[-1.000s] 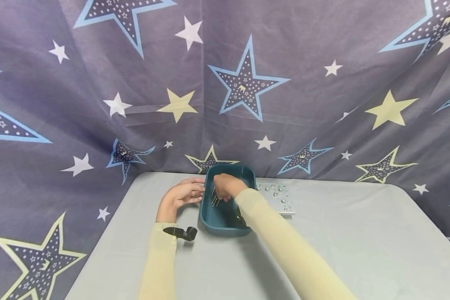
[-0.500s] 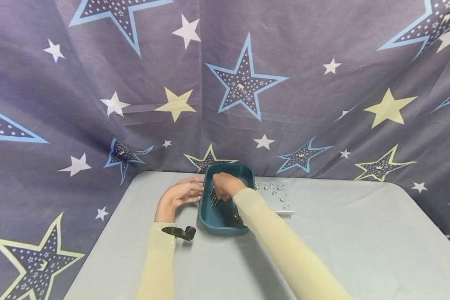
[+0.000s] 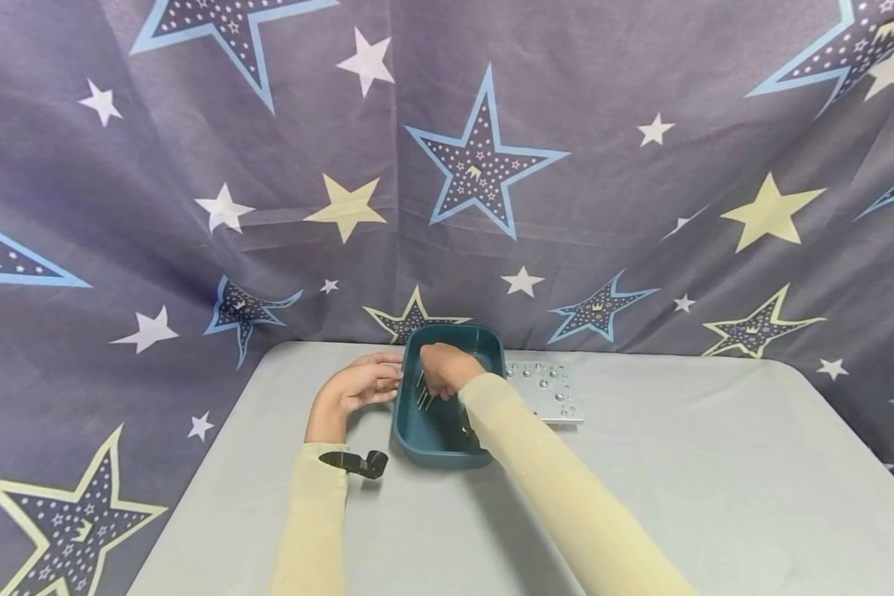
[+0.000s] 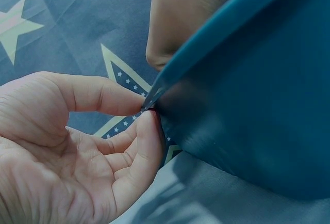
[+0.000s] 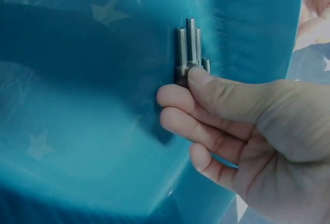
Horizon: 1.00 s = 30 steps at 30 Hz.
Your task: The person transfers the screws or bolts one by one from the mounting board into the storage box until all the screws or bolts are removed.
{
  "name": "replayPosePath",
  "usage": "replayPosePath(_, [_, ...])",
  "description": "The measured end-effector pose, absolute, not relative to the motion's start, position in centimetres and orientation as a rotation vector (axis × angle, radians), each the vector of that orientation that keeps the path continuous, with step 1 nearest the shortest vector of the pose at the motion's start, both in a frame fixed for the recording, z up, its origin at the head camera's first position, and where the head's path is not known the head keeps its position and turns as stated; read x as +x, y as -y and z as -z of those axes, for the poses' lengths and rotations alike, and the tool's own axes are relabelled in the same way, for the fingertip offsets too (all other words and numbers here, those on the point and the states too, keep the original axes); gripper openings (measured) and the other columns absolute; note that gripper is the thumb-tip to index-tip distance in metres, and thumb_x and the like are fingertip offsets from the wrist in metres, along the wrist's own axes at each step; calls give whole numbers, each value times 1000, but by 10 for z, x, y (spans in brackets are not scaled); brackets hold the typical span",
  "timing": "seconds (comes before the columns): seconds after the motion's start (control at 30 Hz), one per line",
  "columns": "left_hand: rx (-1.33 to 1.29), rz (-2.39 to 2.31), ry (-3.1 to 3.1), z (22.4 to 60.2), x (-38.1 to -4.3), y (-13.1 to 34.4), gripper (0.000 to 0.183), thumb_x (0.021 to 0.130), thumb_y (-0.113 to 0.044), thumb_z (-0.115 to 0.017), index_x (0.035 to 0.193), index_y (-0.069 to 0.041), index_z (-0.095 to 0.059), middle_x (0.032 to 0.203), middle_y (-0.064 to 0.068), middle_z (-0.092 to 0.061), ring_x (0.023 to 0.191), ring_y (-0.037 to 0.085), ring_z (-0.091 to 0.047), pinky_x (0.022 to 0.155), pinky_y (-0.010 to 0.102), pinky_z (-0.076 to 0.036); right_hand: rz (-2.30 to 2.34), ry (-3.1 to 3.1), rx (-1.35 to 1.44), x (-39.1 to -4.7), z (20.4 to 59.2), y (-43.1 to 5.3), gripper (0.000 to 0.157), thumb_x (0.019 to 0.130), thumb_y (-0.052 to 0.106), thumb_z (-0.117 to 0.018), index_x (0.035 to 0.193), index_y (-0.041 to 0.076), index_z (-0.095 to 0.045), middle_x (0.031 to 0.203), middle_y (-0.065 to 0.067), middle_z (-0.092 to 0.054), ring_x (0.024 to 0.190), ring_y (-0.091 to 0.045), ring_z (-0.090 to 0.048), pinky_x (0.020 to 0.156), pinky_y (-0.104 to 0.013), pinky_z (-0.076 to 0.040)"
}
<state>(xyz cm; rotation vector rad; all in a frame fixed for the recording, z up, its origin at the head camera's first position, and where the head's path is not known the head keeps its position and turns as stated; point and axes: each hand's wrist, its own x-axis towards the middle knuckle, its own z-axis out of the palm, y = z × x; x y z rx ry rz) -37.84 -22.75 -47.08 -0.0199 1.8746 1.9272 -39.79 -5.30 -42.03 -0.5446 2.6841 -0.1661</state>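
Observation:
A teal plastic bin [image 3: 441, 458] stands toward the back of the table. At its left side my left hand [image 3: 358, 387] pinches the rim [image 4: 206, 28] between thumb and index finger, the other fingers bent beneath. My right hand [image 3: 447, 370] reaches down inside the bin. In the right wrist view, its thumb and index finger pinch several silver bolts [image 5: 182, 48] close to their heads, threaded ends pointing away from the palm. The same bolts [image 3: 425, 401] show beside the knuckles in the head view. The fingers partly hide the bolt heads.
Right of the bin lies a silver metal plate [image 3: 547, 393] with several round bolt heads on it; the bin and right sleeve cover part of it. A star-patterned cloth [image 3: 611, 207] hangs behind the grey-white table [image 3: 685, 463]. Black camera mount [image 3: 358, 463] sits on the left wrist.
The head view drifts slightly, shifting everything a little to the left. Both hands and the bolts keep their places at the bin.

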Motion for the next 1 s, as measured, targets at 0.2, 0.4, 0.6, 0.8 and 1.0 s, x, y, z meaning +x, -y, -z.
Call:
replayPosePath(0.2, [-13,-1935,-1855,468,-377,227,57,97,-1,-53,150,7,-32,87,-4,-64,79,5,-62,73,20,-54,147,-2688,-535,-400,421,53,5,88,-1,-74,88,3,-77,67,-8,-73,53,-14,-63,51,-24,-50])
replayPosePath(0.4, [-12,-1933,-1854,468,-377,227,57,98,-1,-53,150,7,-33,87,-4,-64,79,6,-62,72,20,-54,162,-2702,-565,-398,421,50,5,86,-2,-74,85,2,-77,65,-9,-72,49,-13,-61,49,-23,-47])
replayPosePath(0.6, [-14,-1936,-1850,470,-378,227,57,98,-1,-53,150,7,-32,87,-4,-64,78,5,-62,72,20,-55,153,-2707,-571,-398,421,50,6,86,-1,-74,83,3,-77,62,-7,-70,49,-13,-60,49,-23,-47])
replayPosePath(0.8, [-19,-1927,-1857,470,-379,227,56,98,-2,-53,150,7,-33,88,-4,-64,79,6,-62,72,20,-54,152,-2699,-580,-397,421,51,5,87,-2,-74,85,1,-77,61,-7,-69,48,-13,-59,48,-23,-46])
replayPosePath(1.0, [-19,-1928,-1857,469,-377,227,55,99,-1,-52,150,7,-33,86,-5,-64,78,5,-62,72,20,-54,76,-2697,-611,-396,420,56,10,88,-3,-73,96,2,-73,69,-8,-71,50,-14,-61,47,-23,-47])
